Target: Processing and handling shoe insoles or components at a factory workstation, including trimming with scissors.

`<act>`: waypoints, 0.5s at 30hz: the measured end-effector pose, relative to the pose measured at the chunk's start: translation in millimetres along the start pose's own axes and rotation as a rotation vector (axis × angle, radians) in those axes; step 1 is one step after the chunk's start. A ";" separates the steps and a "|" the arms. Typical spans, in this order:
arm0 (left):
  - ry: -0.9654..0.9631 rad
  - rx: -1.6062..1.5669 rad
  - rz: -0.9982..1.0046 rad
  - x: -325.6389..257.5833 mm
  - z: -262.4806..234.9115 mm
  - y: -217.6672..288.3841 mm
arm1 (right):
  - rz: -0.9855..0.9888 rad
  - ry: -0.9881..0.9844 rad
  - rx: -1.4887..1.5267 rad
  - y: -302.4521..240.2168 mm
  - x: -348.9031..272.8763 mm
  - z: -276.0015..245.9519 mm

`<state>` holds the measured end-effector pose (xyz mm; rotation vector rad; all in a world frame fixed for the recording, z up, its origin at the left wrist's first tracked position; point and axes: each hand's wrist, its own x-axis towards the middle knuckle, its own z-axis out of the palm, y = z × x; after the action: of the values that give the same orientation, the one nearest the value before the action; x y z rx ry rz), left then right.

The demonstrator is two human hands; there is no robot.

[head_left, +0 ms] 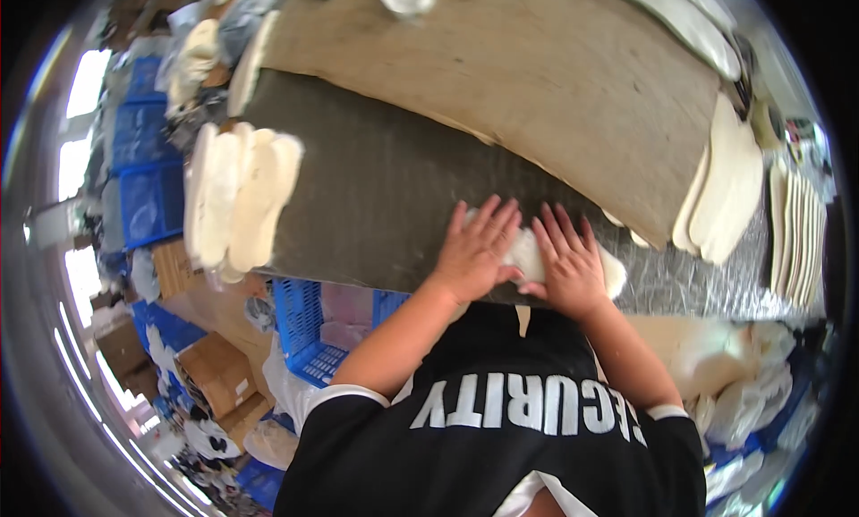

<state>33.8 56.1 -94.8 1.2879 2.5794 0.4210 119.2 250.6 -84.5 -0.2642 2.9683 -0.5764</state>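
A white, fluffy insole (pixel 528 256) lies flat on the dark tabletop (pixel 358 173) close to its near edge. My left hand (pixel 479 253) presses on its left part, palm down with the fingers stretched out. Spread over its right part is my right hand (pixel 570 262), also palm down. Both thumbs point inward, and the insole shows between the hands and at its right end. Much of it is hidden under them. Neither hand grips anything.
A large brown sheet (pixel 501 70) covers the table's far side. Cream insoles (pixel 237 199) are grouped at the left edge, with more insoles (pixel 729 182) at the right and a standing row (pixel 796 235) beyond. Below the near edge is a blue crate (pixel 300 329); cardboard boxes (pixel 215 369) sit lower left.
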 end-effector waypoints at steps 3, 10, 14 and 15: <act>-0.011 -0.012 0.024 -10.3 4.0 -11.8 | 0.020 0.131 -0.055 12.6 -15.7 8.1; -0.136 -0.201 -0.209 -25.1 -33.9 15.5 | 0.175 0.449 0.242 44.3 -62.1 19.9; 0.408 -0.134 -0.307 -76.8 -103.0 -23.2 | 0.172 0.436 0.371 22.3 -63.1 14.4; 0.537 -0.004 -0.334 -98.7 -121.3 -44.4 | 0.194 0.402 0.431 11.1 -58.7 12.4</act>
<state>19.4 -67.4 10.0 0.7889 3.1490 0.7911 176.8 267.4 -96.0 0.1991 3.0644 -1.3493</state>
